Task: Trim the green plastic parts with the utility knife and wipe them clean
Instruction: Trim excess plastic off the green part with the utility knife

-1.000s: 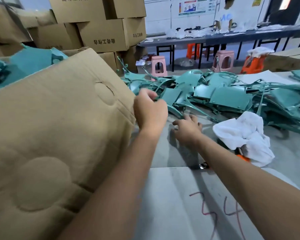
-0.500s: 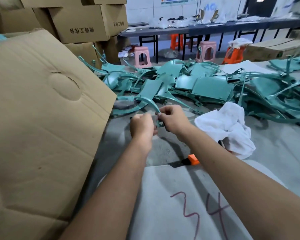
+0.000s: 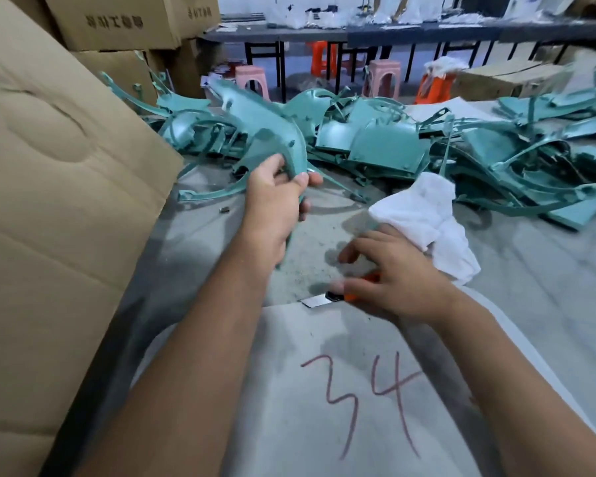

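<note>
Trimming looks barely begun: the left hand [image 3: 276,197] grips one green part [image 3: 272,132] above the tabletop [image 3: 530,270], the right hand's [image 3: 393,273] fingers close on the knife [image 3: 327,299], and the pile [image 3: 393,146] and cloth [image 3: 424,215] wait.

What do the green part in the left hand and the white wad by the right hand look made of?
Green part: likely moulded plastic with a satin sheen, given its thin curved walls and soft highlights. White cloth: soft, matte fabric, crumpled into loose folds.

Background: brown cardboard cartons [image 3: 117,22] stacked left; long dark workbench on black legs [image 3: 393,32] set behind; pink plastic stools [image 3: 382,77] and orange plastic stools [image 3: 434,87] placed beneath.
</note>
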A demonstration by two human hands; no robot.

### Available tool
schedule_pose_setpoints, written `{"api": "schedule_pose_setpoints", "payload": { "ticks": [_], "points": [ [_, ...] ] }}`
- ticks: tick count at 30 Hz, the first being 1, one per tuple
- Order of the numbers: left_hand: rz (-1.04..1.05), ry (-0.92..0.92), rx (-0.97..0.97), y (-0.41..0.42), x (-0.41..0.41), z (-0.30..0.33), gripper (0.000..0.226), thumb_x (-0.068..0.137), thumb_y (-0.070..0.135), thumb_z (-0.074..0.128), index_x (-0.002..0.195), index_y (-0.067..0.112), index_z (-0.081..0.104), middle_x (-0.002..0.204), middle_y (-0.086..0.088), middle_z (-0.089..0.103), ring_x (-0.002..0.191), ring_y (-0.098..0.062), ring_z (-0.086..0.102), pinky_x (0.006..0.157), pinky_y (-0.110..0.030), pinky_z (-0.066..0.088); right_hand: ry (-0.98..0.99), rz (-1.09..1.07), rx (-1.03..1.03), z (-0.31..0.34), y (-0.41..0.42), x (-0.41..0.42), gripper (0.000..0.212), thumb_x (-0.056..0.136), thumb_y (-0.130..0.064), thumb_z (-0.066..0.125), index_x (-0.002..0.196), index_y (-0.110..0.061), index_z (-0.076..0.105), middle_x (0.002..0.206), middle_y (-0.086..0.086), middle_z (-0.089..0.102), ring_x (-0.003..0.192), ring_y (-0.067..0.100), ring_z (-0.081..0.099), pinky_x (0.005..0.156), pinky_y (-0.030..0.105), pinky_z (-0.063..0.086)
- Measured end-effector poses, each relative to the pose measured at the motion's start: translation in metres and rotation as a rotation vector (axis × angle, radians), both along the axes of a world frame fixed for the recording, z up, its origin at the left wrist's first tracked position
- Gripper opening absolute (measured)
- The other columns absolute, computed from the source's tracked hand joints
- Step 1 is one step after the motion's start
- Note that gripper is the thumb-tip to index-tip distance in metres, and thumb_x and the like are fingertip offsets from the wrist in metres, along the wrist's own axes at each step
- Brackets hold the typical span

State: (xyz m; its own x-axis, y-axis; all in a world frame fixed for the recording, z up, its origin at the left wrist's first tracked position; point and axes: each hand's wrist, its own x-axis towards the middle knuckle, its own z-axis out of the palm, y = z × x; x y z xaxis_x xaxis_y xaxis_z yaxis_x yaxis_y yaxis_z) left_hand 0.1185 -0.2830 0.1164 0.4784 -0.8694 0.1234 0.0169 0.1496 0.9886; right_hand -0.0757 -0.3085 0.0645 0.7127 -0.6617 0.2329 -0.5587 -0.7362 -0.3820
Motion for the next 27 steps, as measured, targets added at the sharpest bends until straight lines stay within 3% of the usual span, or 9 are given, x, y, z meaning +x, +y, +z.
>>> {"api": "schedule_pose_setpoints", "payload": {
  "ticks": [3,6,9,11,13,17,20,23,27],
  "points": [
    [0.043,-0.265,0.115,0.001,0.009,0.007,0.034,0.095,-0.004,0.050,0.099,0.028,0.061,0.078,0.000,0.073,0.053,-0.006,0.054,0.058,-0.028,0.044,0.138,-0.030,0.051,-0.007,-0.011,-0.012,0.046,0.077,-0.066,0.075,0.098,-0.027,0.068,0.096,-0.008,0.056,0.096,0.015,0.050,0.077,0.026,0.038],
    [0.132,-0.425,0.223,0.009,0.016,0.007,0.034,0.082,0.000,0.050,0.072,0.033,0.053,0.069,0.001,0.072,0.067,-0.020,0.058,0.070,-0.038,0.049,0.059,-0.296,-0.079,-0.012,-0.019,-0.009,0.042,0.090,-0.059,0.065,0.100,-0.019,0.059,0.094,-0.003,0.057,0.089,0.023,0.054,0.077,0.040,0.045],
    [0.245,-0.664,0.225,0.020,0.019,-0.007,0.012,0.076,0.019,0.045,0.069,0.013,0.054,0.060,-0.006,0.061,0.061,-0.030,0.055,0.053,-0.039,0.046,-0.396,-0.513,-0.126,-0.011,-0.014,-0.006,0.035,0.100,-0.053,0.053,0.102,-0.018,0.051,0.087,-0.002,0.055,0.078,0.022,0.050,0.068,0.036,0.035],
    [0.361,-0.888,0.164,0.027,0.021,-0.021,0.032,0.085,0.033,0.041,0.064,0.012,0.052,0.056,-0.003,0.053,0.057,-0.027,0.051,0.048,-0.033,0.034,-0.667,-0.461,-0.148,-0.008,-0.004,-0.002,0.036,0.106,-0.051,0.046,0.108,-0.015,0.051,0.081,-0.003,0.055,0.072,0.016,0.052,0.065,0.031,0.035],
    [0.399,-1.021,0.086,0.036,0.019,-0.033,0.049,0.096,0.045,0.038,0.057,0.016,0.045,0.051,0.001,0.046,0.053,-0.028,0.048,0.049,-0.032,0.028,-0.781,-0.384,-0.124,-0.005,0.005,0.004,0.029,0.103,-0.047,0.055,0.108,-0.019,0.049,0.075,-0.006,0.052,0.065,0.004,0.048,0.061,0.019,0.038],
    [0.305,-1.097,-0.053,0.057,0.021,-0.053,0.050,0.098,0.037,0.045,0.055,0.016,0.030,0.046,0.001,0.027,0.049,-0.028,0.038,0.050,-0.033,0.023,-0.967,-0.413,0.231,-0.005,0.007,0.011,0.021,0.097,-0.044,0.069,0.099,-0.030,0.053,0.072,-0.019,0.055,0.062,-0.003,0.048,0.058,0.010,0.041],
    [0.185,-0.999,-0.118,0.059,0.034,-0.056,0.045,0.092,0.029,0.042,0.054,0.005,0.046,0.046,-0.007,0.040,0.049,-0.032,0.045,0.046,-0.042,0.034,-0.997,-0.492,0.421,-0.001,-0.006,0.001,0.028,0.096,-0.040,0.071,0.114,-0.023,0.059,0.075,-0.016,0.058,0.068,0.007,0.055,0.073,0.028,0.047],
    [0.086,-0.961,-0.180,0.058,0.039,-0.052,0.041,0.088,0.025,0.041,0.054,0.002,0.046,0.049,-0.014,0.043,0.051,-0.035,0.046,0.047,-0.049,0.036,-1.065,-0.407,0.698,0.004,-0.012,-0.010,0.033,0.096,-0.037,0.072,0.120,-0.017,0.062,0.071,-0.005,0.048,0.054,0.012,0.042,0.056,0.029,0.041],
    [0.191,-1.076,-0.241,0.057,0.036,-0.051,0.033,0.090,0.021,0.047,0.060,0.008,0.049,0.058,-0.009,0.046,0.065,-0.032,0.045,0.059,-0.037,0.033,-1.118,-0.281,0.939,0.005,-0.008,-0.014,0.014,0.096,-0.008,0.068,0.104,-0.015,0.059,0.056,-0.005,0.044,0.043,0.008,0.035,0.040,0.021,0.030]
  ]
}}
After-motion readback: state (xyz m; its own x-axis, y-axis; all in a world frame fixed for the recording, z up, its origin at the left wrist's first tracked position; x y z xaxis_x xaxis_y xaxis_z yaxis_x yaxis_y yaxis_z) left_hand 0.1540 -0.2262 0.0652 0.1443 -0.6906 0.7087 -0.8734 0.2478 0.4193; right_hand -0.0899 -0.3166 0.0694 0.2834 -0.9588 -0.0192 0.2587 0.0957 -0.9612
